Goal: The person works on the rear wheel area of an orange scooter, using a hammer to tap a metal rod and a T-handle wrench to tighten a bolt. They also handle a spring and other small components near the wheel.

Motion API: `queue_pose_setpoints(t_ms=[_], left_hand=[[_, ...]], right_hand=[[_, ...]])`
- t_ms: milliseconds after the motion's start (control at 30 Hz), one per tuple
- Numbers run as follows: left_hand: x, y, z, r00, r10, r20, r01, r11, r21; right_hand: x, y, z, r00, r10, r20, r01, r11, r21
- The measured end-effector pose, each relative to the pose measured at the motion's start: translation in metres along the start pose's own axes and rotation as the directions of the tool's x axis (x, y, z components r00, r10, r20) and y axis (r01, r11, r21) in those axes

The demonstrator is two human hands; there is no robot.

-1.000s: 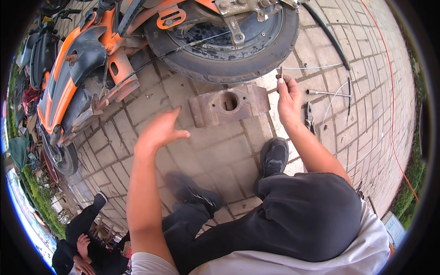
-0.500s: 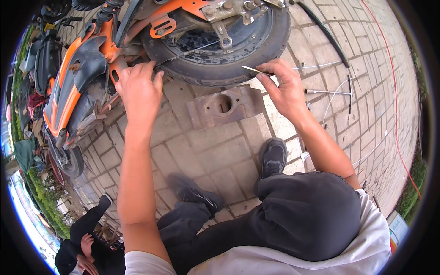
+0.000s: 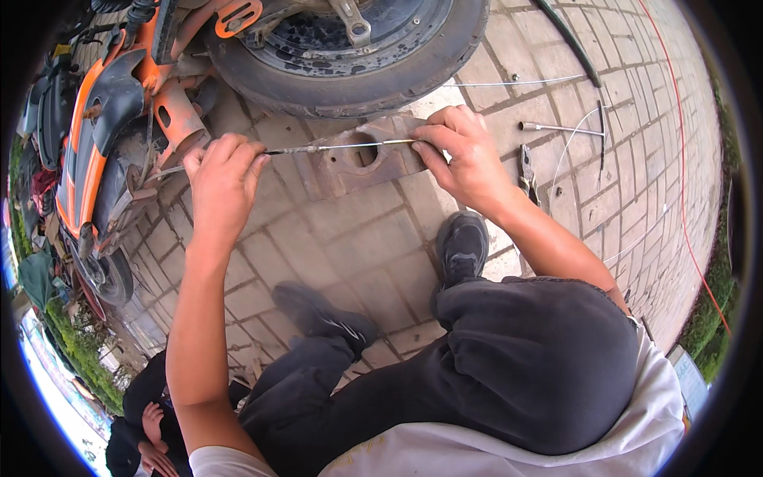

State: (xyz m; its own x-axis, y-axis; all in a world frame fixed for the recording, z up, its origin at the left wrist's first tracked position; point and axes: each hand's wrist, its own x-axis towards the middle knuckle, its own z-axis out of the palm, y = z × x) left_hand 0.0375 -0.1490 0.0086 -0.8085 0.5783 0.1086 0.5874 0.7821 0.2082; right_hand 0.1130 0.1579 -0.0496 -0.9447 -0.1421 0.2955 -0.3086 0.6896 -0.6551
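My left hand (image 3: 222, 183) is closed in a pinch on a thin brake-type cable (image 3: 342, 146) with a dark outer end and a bare silvery wire. My right hand (image 3: 457, 155) pinches a slim yellowish piece (image 3: 397, 141) that lines up with the wire's end; whether the wire is inside it is too small to tell. The cable runs nearly straight between both hands. Below it on the paving lies a rusty metal block (image 3: 330, 179) with a round hole. The motorbike's rear tyre (image 3: 358, 91) is just beyond my hands.
The orange and black motorbike frame (image 3: 99, 119) stands at left. On the right lie pliers (image 3: 525, 165), a T-handle socket wrench (image 3: 560, 129), a black hose (image 3: 568, 36), loose wires and a long red line (image 3: 683, 159). Another person's hands (image 3: 152, 429) show at lower left.
My right hand has brought the yellowish piece leftward to the wire's end. The wire, earlier angled up across the wheel, now stretches level between my hands. The view has shifted downward.
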Motion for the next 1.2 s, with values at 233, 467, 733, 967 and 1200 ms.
queue_pose_setpoints(t_ms=[233, 467, 733, 967, 1200], left_hand=[[-0.0011, 0.0000, 0.0054, 0.999, 0.016, -0.052, -0.016, 1.000, -0.005], [-0.0020, 0.0007, 0.0050, 0.999, 0.010, -0.051, -0.009, 1.000, 0.011], [0.0000, -0.0010, 0.0048, 0.998, 0.015, -0.057, -0.014, 1.000, 0.005], [0.0000, -0.0028, 0.0053, 0.998, 0.030, -0.050, -0.028, 0.999, 0.022], [-0.0009, -0.0020, 0.0050, 0.998, 0.034, -0.051, -0.034, 0.999, 0.017]], right_hand=[[-0.0007, 0.0013, 0.0057, 0.999, 0.030, -0.027, -0.030, 0.999, 0.013], [0.0004, -0.0001, 0.0063, 0.997, 0.036, -0.061, -0.032, 0.997, 0.064], [0.0011, 0.0030, 0.0096, 0.997, 0.051, -0.057, -0.044, 0.992, 0.116], [0.0021, -0.0003, 0.0088, 0.997, 0.062, -0.055, -0.057, 0.994, 0.096], [0.0062, 0.0029, 0.0100, 0.997, 0.058, -0.042, -0.055, 0.996, 0.068]])
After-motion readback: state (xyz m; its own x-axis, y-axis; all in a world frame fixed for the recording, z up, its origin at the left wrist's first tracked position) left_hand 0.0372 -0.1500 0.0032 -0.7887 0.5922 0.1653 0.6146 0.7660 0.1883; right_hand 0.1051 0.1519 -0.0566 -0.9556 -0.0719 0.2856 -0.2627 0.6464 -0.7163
